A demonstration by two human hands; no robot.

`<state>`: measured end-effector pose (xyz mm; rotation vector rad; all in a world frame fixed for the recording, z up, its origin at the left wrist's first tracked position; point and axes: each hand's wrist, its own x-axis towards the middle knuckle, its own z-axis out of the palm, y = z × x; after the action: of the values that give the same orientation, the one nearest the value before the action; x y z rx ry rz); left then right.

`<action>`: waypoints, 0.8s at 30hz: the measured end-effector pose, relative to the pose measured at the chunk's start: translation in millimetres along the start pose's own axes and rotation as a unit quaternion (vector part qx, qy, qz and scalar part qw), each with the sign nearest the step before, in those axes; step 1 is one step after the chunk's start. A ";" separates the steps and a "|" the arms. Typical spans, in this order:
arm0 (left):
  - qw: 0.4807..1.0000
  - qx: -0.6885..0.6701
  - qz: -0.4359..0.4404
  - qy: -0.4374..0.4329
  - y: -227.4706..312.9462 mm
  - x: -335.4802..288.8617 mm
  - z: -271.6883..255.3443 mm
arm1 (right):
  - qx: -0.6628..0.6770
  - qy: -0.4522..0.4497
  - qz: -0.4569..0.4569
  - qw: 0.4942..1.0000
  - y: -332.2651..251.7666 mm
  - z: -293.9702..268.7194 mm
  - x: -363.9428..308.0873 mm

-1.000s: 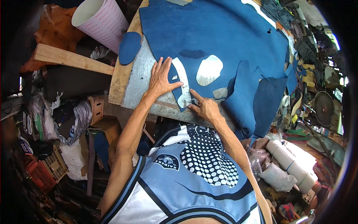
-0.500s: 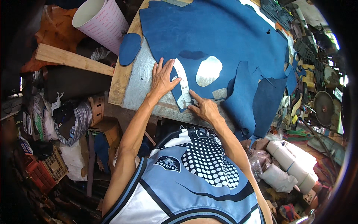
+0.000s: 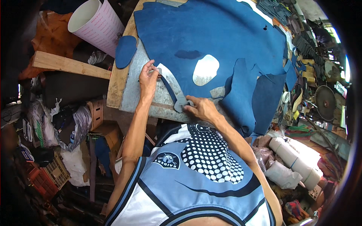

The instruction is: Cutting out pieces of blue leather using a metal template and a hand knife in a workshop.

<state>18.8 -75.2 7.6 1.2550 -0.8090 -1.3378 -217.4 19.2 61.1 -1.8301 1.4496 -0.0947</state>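
Observation:
A pale, curved strip-shaped template (image 3: 171, 81) with a rounded grey lower end lies slantwise over a narrow blue leather strip (image 3: 169, 92). At its upper end my left hand (image 3: 148, 80) is closed, thumb and forefinger pinching the tip. My right hand (image 3: 203, 109) is closed round the lower end, with thumb and forefinger at its right edge. Beyond both hands spreads a large blue leather hide (image 3: 226, 30). A white oval template (image 3: 206, 70) lies on the hide, to the right of the curved one.
The hide lies on a metal-topped wooden table (image 3: 132, 88). A blue oval leather piece (image 3: 125, 51) rests at its left edge. Folded leather (image 3: 241, 100) hangs over the near right edge. Left of the table stand a rolled white sheet (image 3: 96, 26) and a wooden plank (image 3: 71, 67).
My left hand has gone from lying spread on the curved template to pinching its upper end. The template has tilted and moved left, and my right fingers have closed on its lower end.

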 end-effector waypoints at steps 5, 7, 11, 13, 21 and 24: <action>0.994 -0.102 -0.021 -0.013 12.5 -3.7 9.3 | 0.210 -0.020 0.071 0.975 7.6 -21.6 4.8; 0.993 0.117 0.018 -0.026 19.5 -0.7 27.5 | 0.232 0.074 0.048 0.969 23.3 -39.2 0.7; 0.741 0.574 0.309 -0.160 -10.5 14.5 67.8 | 0.328 0.143 0.198 0.913 50.3 -127.6 -18.3; 0.709 0.611 0.282 -0.211 -19.1 26.3 82.8 | 0.353 0.234 0.212 0.881 70.8 -147.9 -25.1; 0.647 0.683 0.253 -0.225 -34.4 30.5 91.1 | 0.356 0.487 0.231 0.763 208.3 -221.6 -113.7; 0.619 0.702 0.274 -0.222 -31.6 34.3 80.5 | 0.344 0.562 0.260 0.706 268.8 -242.5 -144.5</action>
<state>-61.6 -117.2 -13.1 1.4908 -2.6602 -0.2418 -602.1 4.6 122.2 -0.5670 2.2128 -1.4605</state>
